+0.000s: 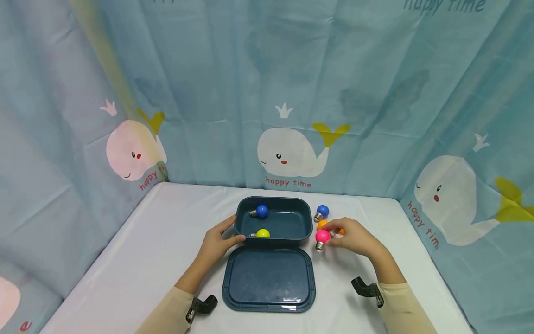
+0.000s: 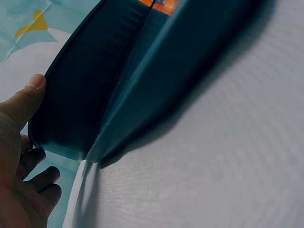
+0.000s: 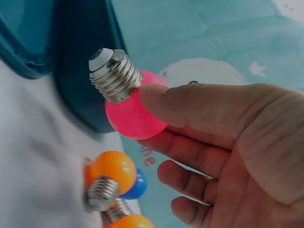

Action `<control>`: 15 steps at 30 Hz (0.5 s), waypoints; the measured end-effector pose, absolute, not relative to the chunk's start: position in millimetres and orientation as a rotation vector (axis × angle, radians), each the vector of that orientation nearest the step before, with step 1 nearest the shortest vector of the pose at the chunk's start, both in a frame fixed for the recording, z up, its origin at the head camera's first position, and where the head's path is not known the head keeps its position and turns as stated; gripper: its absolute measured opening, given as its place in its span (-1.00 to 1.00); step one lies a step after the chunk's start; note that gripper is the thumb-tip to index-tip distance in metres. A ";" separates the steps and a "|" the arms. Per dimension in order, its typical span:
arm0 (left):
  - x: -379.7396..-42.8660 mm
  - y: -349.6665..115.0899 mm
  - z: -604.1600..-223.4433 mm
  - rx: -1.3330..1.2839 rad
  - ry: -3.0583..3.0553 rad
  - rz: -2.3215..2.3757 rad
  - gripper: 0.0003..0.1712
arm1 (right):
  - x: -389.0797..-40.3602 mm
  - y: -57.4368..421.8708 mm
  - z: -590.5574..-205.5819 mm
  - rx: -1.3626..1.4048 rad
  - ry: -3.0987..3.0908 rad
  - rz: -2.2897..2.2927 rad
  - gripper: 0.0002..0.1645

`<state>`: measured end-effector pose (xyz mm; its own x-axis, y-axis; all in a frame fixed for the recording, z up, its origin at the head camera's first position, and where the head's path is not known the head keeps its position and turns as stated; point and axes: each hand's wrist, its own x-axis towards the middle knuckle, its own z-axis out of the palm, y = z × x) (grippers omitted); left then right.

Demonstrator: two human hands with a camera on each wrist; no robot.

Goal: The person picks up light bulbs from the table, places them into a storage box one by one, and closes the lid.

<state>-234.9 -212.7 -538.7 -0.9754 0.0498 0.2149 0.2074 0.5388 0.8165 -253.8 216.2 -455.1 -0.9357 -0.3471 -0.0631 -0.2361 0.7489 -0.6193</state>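
Note:
A pink light bulb [image 3: 134,116] with a silver screw base is pinched between the thumb and fingers of my right hand [image 1: 352,236], held above the tabletop to the right of a dark blue-green box [image 1: 288,241]. My left hand [image 1: 217,243] holds the box by its front left corner, thumb at the front wall and fingers along the left side. Inside the box lie a blue bulb [image 1: 262,211] and a yellow bulb [image 1: 263,233]. Below my right hand are an orange bulb [image 3: 114,170], a second orange bulb [image 3: 133,221] and another blue bulb [image 3: 136,185].
A flat dark blue-green lid [image 1: 269,278] lies directly in front of the box. White cloth [image 1: 167,260] covers the table. Pale blue curtains [image 1: 217,139] printed with whales hang behind and at both sides.

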 end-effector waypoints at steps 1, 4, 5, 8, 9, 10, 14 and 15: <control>-234.5 -212.6 -538.4 -0.222 -2.604 -1.420 0.01 | -253.6 217.7 -452.6 -0.458 2.777 -0.951 -0.54; -233.8 -212.4 -538.1 -0.220 -2.599 -1.430 -0.01 | -251.9 222.4 -445.5 -0.457 2.770 -1.008 -0.55; -233.7 -212.2 -538.1 -0.216 -2.603 -1.431 -0.01 | -251.3 223.6 -443.9 -0.459 2.764 -1.037 -0.55; -233.1 -212.4 -539.3 -0.197 -2.617 -1.426 0.00 | -250.5 225.7 -440.6 -0.491 2.744 -1.100 -0.54; -232.8 -212.4 -539.5 -0.195 -2.619 -1.427 0.00 | -250.7 225.5 -439.7 -0.501 2.743 -1.111 -0.53; -232.7 -212.5 -540.0 -0.194 -2.622 -1.424 0.01 | -251.2 225.2 -438.7 -0.508 2.747 -1.116 -0.52; -234.0 -212.7 -539.7 -0.218 -2.607 -1.423 0.03 | -255.5 219.2 -430.6 -0.545 2.784 -1.118 -0.51; -234.5 -212.8 -539.2 -0.221 -2.604 -1.419 0.03 | -257.0 217.1 -427.5 -0.557 2.796 -1.112 -0.51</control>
